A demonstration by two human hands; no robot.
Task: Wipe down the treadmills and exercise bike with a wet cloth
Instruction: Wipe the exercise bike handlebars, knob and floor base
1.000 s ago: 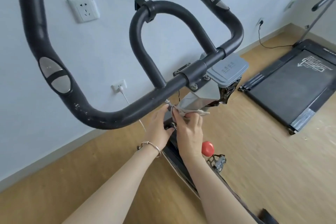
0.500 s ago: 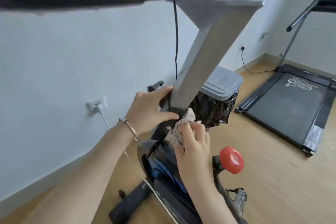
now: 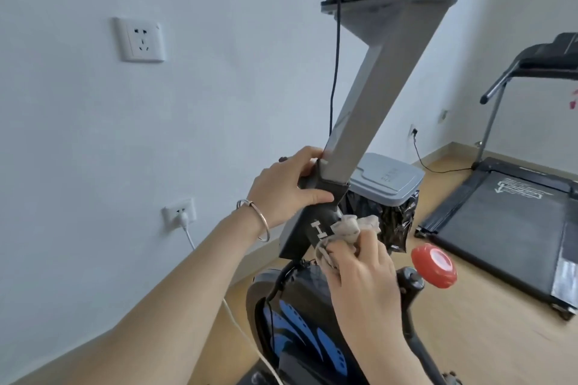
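The left hand (image 3: pixel 286 186) wraps its fingers and thumb tightly around the black collar (image 3: pixel 325 189), where the silver post (image 3: pixel 375 87) of the exercise bike (image 3: pixel 300 322) slots in. Just below the collar, the right hand (image 3: pixel 359 275) clutches the crumpled pale cloth (image 3: pixel 350 228) in curled fingers, pressing it against the black stem (image 3: pixel 301 228). A red knob (image 3: pixel 433 266) sits lower right of the collar, a grey-lidded bin (image 3: pixel 391 176) just behind it, and the treadmill (image 3: pixel 516 228) well off to its right.
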